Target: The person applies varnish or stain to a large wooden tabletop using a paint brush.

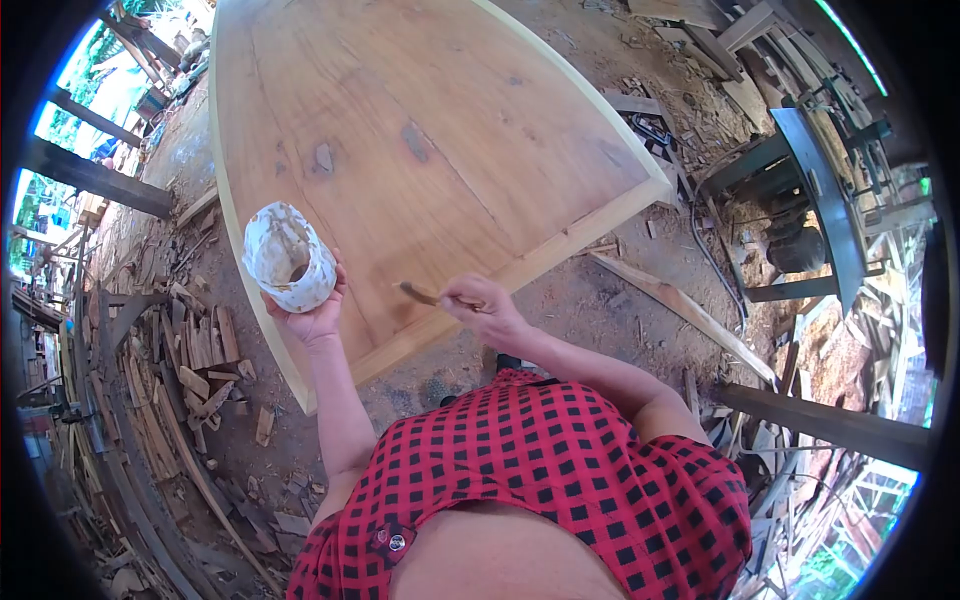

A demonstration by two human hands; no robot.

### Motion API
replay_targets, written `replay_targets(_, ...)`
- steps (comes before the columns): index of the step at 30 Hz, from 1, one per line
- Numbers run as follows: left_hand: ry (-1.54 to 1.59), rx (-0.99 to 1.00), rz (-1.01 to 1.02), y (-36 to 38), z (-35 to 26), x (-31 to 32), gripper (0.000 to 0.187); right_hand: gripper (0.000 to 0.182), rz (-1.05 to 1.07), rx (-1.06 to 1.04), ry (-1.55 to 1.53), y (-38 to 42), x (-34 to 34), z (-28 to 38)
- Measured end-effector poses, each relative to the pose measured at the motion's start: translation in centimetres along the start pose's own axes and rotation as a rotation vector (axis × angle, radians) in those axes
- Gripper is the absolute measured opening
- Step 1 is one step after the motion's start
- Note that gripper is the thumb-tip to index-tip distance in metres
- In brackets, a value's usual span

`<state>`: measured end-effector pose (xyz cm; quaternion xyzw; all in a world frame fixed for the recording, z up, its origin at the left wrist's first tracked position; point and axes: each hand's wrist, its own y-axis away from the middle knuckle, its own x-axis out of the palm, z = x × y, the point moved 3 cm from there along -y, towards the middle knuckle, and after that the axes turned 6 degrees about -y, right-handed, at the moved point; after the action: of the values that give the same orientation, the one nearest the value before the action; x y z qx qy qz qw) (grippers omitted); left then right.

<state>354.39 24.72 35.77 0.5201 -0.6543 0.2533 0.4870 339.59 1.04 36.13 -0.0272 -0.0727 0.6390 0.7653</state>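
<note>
My left hand (318, 312) cups a white container (318, 288) from below and the side, over the near left part of the wooden panel (400, 190). Brown smears cover the container's outside, and its mouth opens towards me, brownish inside. Closed fingers of my right hand (485, 308) grip a slim, slightly bent brown tool (422, 294). Its tip points left over the panel, close to the near edge; I cannot tell its exact kind. Dark knots, cracks and a few patches mark the panel's brown face, and a paler wood border (520, 265) frames it.
Wood scraps (215, 380) lie heaped on the left of the dirt floor. At the right stands a machine with a flat metal top (822, 205). A long plank (690, 315) and a dark cable (705, 240) lie near the panel's right corner. Posts (830, 425) flank both sides.
</note>
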Motion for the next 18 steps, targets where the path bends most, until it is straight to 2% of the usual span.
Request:
replay_targets(2, 0.010, -0.010, -0.040, -0.5, 0.7, 0.2, 0.093, 0.011, 0.063, 0.062, -0.081, -0.6, -0.7, -1.6)
replay_targets(4, 0.013, 0.000, -0.040, -0.6, 0.9, 0.1, 0.093, 0.012, -0.129, 0.297, -0.386, -1.8, -4.4, -4.6)
replay_targets(6, 0.014, 0.014, -0.041, -0.5, 0.8, 0.0, 0.093, 0.010, -0.312, 0.315, -0.328, -3.5, -11.0, -3.3)
replay_targets(7, 0.027, 0.008, -0.036, -0.3, 0.7, -0.1, 0.093, 0.010, -0.458, 0.185, -0.280, -4.1, -15.1, -4.0)
replay_targets(9, 0.041, 0.005, -0.023, 0.0, 0.5, -0.2, 0.093, 0.010, -0.673, 0.102, -0.127, -4.8, -23.8, -3.3)
replay_targets(10, 0.022, 0.021, -0.015, 0.2, 0.3, -0.4, 0.092, 0.009, -0.695, -0.028, 0.029, -5.1, -28.3, -3.3)
replay_targets(11, 0.003, 0.039, -0.009, 0.3, 0.1, -0.5, 0.092, 0.013, -0.851, 0.026, 0.224, -5.0, -31.3, -2.5)
replay_targets(13, 0.005, 0.054, -0.019, 0.4, -0.1, -0.5, 0.092, 0.013, -0.981, -0.141, 0.578, -5.2, -35.7, -1.6)
replay_targets(14, 0.006, 0.059, -0.032, 0.5, -0.1, -0.6, 0.092, 0.013, -0.974, -0.145, 0.571, -5.3, -36.7, -2.2)
replay_targets(16, 0.024, 0.065, -0.035, 0.4, -0.1, -0.7, 0.092, 0.012, -0.956, -0.222, 0.863, -5.8, -37.4, -2.9)
replay_targets(18, 0.045, 0.074, -0.041, 0.5, 0.0, -0.7, 0.092, 0.013, -0.843, -0.093, 0.950, -6.3, -32.0, -2.5)
